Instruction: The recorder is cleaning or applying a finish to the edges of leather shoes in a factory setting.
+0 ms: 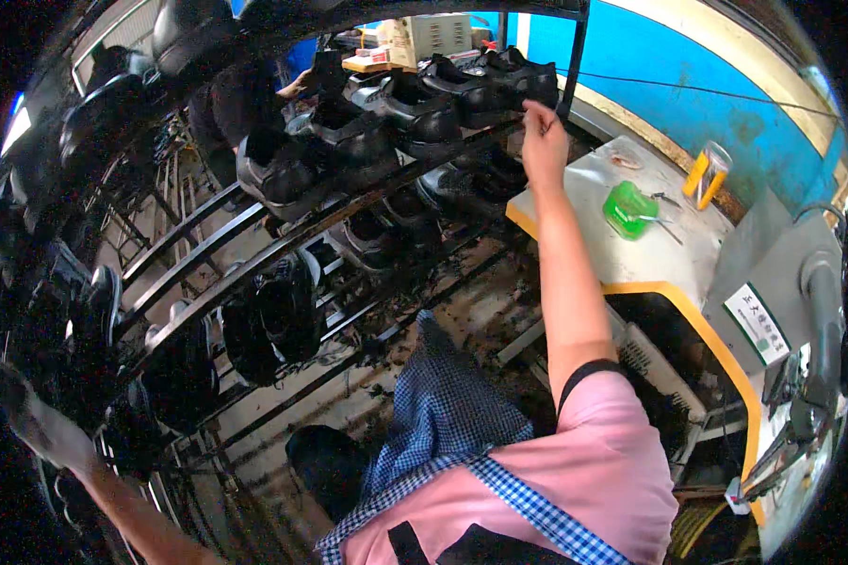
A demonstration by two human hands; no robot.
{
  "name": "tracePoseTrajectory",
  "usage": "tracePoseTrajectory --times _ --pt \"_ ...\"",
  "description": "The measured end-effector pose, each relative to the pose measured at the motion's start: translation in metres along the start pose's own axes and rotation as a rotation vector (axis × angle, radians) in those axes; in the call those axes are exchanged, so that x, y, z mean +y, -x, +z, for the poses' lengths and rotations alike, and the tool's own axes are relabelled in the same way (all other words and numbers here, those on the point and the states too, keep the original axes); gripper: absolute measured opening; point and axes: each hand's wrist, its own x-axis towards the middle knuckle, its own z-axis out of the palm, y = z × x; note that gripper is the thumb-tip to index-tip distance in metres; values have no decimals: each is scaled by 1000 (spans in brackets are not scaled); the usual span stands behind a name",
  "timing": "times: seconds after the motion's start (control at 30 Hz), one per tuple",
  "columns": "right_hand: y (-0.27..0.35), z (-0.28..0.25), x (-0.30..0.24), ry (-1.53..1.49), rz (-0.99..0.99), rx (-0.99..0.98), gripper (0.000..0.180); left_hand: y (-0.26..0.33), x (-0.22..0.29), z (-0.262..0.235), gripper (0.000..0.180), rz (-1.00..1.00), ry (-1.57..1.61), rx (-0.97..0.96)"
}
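Note:
My right hand (545,149) is raised beside the end of the upper rack shelf, fingers loosely bent and apart, with nothing visible in it. Its fingertips are nearest to the black leather shoe (523,77) at the row's right end; whether they touch it I cannot tell. More black shoes stand along that shelf, among them one in the middle (413,108) and one nearer me (278,169). At the far left my left hand (47,424) reaches among dark shoes on the rack. Blur and shadow hide its fingers and anything in them.
Metal rack bars (198,240) cross the left side, with more shoes below (287,301). Right of my arm, a yellow-edged white table (598,250) carries a green container (628,209), a yellow can (707,176) and a grey machine (773,282). Another person's hand (297,85) shows behind the rack.

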Motion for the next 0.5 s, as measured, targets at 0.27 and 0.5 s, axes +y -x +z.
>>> tracePoseTrajectory --times 0.27,0.5 --pt "-105 20 78 700 -61 -214 29 179 171 1 45 -465 272 -676" --pt "-134 35 102 931 67 -647 52 234 204 1 47 -1191 404 -604"
